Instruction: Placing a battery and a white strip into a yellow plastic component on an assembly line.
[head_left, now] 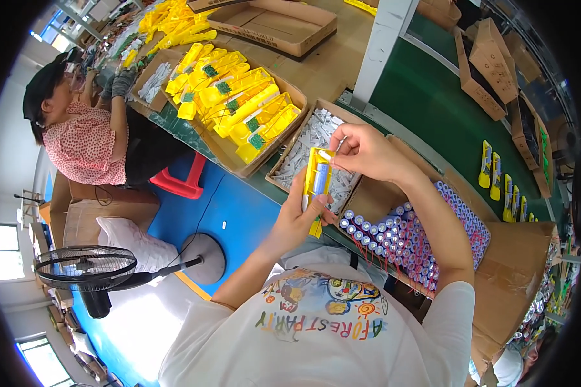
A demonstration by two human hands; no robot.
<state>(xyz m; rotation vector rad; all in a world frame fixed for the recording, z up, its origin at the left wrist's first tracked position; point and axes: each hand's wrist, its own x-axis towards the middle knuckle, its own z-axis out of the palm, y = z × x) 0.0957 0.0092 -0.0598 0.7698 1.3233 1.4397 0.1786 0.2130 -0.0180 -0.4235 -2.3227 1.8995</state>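
Note:
My left hand [301,209] is wrapped round a yellow plastic housing [310,169], held upright in front of my chest. Inside the housing lies a blue cylindrical battery cell [320,178]. At the housing's top end my right hand [363,152] pinches a small white piece [327,155] between thumb and fingers. Beneath both hands is a cardboard box of small white parts [294,158]. Under my right forearm a carton holds many blue-purple battery cells with red wires [394,235], standing on end.
Left of the white parts, a cardboard tray [247,170] holds yellow housings with green circuit boards [229,97]. A shallow carton [290,46] lies at the back. A conveyor belt [426,97] carries yellow pieces at right. A co-worker [77,138], red stool [184,184] and fan [87,267] are left.

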